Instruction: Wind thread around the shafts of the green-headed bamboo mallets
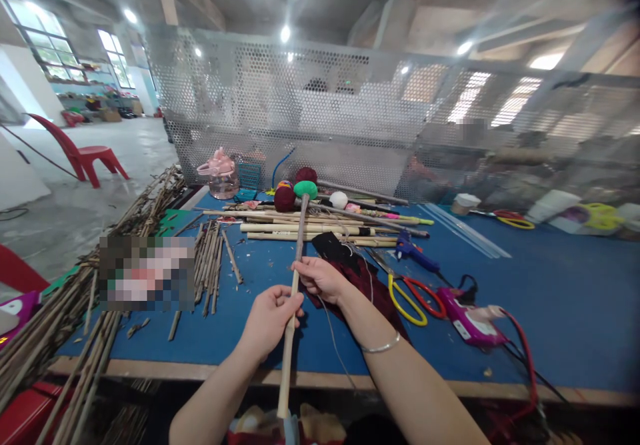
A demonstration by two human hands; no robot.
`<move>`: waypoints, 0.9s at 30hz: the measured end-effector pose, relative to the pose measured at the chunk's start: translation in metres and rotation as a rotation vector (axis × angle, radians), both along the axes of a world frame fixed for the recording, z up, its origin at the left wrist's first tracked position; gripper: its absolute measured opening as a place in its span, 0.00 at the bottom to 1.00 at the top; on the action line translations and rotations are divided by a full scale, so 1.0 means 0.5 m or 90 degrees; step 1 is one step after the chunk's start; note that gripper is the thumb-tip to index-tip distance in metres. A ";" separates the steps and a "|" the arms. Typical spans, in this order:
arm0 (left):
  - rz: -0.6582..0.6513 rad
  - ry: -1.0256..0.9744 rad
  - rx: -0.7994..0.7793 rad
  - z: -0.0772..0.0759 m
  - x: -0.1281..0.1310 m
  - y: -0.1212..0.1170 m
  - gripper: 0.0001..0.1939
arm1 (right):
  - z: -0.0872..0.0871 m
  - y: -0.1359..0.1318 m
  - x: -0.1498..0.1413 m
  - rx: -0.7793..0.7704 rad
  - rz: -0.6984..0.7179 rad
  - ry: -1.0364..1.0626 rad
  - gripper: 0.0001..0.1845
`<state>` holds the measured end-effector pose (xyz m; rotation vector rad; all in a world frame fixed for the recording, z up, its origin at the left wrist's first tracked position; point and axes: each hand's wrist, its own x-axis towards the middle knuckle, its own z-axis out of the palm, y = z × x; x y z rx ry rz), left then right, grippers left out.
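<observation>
In front of me a bamboo stick (286, 371) slants up and away, pale at the near end and grey-brown at the far end. My left hand (270, 315) is closed round its pale part, thumb along the top. Slightly higher, my right hand (320, 279) pinches the same stick near where the colour changes. Beneath my right hand lie a dark red and black cloth (333, 248) and a thin grey cord (333, 328). The stick's far tip overlaps a green yarn ball (305, 189), so I cannot tell whether they touch.
Scissors (407, 298), a blue glue gun (415, 253) and a purple power strip (473, 318) lie on the right. Bamboo poles (280, 228) and dark red yarn balls (285, 198) are further back. Twigs (207, 265) cover the left. A perforated metal screen (280, 105) rises behind.
</observation>
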<state>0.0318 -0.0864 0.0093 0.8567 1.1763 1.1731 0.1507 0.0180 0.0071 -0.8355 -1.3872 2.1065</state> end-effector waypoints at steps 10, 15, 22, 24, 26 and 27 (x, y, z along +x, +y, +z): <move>-0.012 -0.064 -0.044 0.002 -0.003 -0.006 0.17 | 0.002 -0.002 0.000 0.011 0.006 -0.008 0.17; 0.017 -0.009 -0.024 -0.001 -0.008 0.001 0.18 | 0.006 -0.004 -0.002 -0.003 0.018 0.014 0.17; -0.044 -0.075 -0.073 0.012 -0.008 -0.009 0.20 | 0.006 -0.005 0.000 -0.014 0.018 0.029 0.16; -0.026 0.004 -0.029 0.006 -0.011 -0.006 0.19 | 0.002 -0.004 -0.001 -0.003 0.006 0.014 0.16; 0.002 0.080 0.021 0.001 -0.015 -0.002 0.18 | 0.000 -0.003 -0.003 0.003 0.004 0.007 0.17; 0.008 0.096 0.030 -0.001 -0.016 -0.001 0.18 | 0.000 -0.003 -0.004 0.003 0.006 0.009 0.17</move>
